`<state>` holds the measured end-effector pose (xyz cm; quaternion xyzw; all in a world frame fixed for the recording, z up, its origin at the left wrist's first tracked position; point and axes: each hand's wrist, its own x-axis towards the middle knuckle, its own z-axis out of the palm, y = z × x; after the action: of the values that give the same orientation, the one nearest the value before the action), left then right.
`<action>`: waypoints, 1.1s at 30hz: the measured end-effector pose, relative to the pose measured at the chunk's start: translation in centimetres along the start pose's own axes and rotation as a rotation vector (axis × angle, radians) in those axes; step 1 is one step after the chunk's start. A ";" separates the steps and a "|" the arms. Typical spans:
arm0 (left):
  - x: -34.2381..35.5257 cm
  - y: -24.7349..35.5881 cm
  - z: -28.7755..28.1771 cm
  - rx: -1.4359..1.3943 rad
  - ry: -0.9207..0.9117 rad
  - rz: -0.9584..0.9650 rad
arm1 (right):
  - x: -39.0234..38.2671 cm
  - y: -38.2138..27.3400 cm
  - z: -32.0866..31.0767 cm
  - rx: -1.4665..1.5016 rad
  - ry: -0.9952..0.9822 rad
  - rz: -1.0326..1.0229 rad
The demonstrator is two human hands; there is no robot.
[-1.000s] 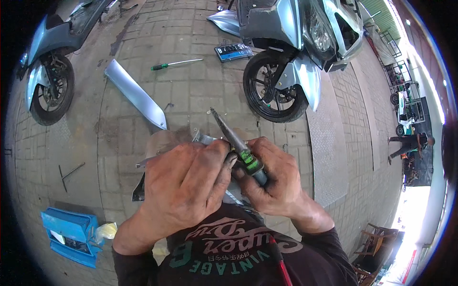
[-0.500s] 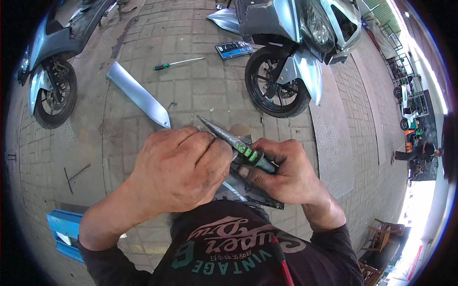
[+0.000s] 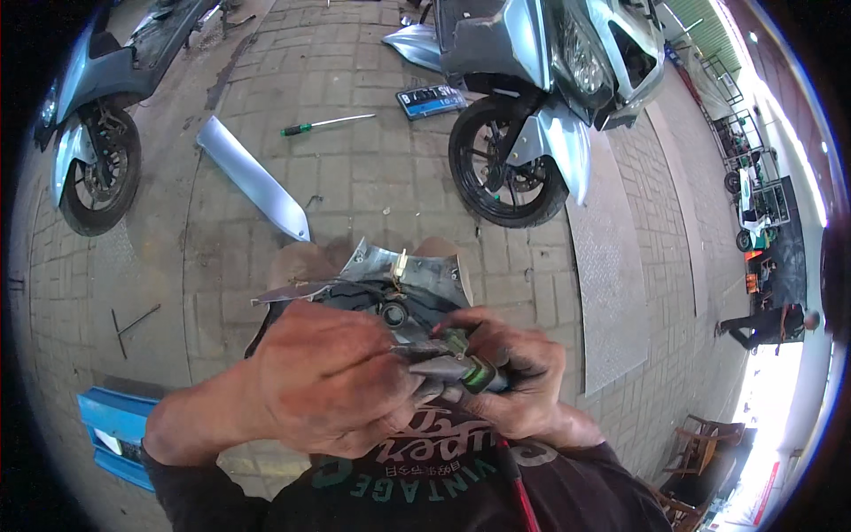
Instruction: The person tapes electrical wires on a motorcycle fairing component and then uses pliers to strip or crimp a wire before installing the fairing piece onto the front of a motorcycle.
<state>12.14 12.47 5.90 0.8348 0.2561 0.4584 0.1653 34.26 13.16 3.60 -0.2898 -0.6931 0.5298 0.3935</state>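
My right hand [image 3: 519,377] is wrapped around long-nose pliers [image 3: 480,372] with green marks near the pivot. Their grey jaws point left, into the fingers of my left hand [image 3: 341,377]. That hand is closed in front of my chest, and whatever its fingers pinch is hidden by the knuckles. Under and just beyond both hands, a silver and black scooter panel [image 3: 425,277] rests across my lap. It has a round socket [image 3: 393,314] in its middle and a pale connector [image 3: 401,264] on a wire near its far edge.
On the paved floor lie a silver-blue panel [image 3: 255,180], a green-handled screwdriver [image 3: 326,125], a number plate [image 3: 431,101] and a T-shaped wrench [image 3: 133,330]. Scooters [image 3: 519,146] stand ahead and at far left. A blue box [image 3: 115,434] sits lower left; a person [image 3: 762,324] is far right.
The pliers have swung from pointing up and away to pointing left, with their jaws now at my left fingers. Both hands have come lower and nearer my chest, uncovering the lap panel.
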 end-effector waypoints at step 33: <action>0.1 -0.5 1.1 0.316 0.105 -0.324 | 2.7 -0.5 0.1 -0.182 -0.026 0.327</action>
<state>13.02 12.92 5.15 0.7732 0.4637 0.4229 0.0904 32.78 15.15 4.69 -0.4259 -0.6870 0.5255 0.2655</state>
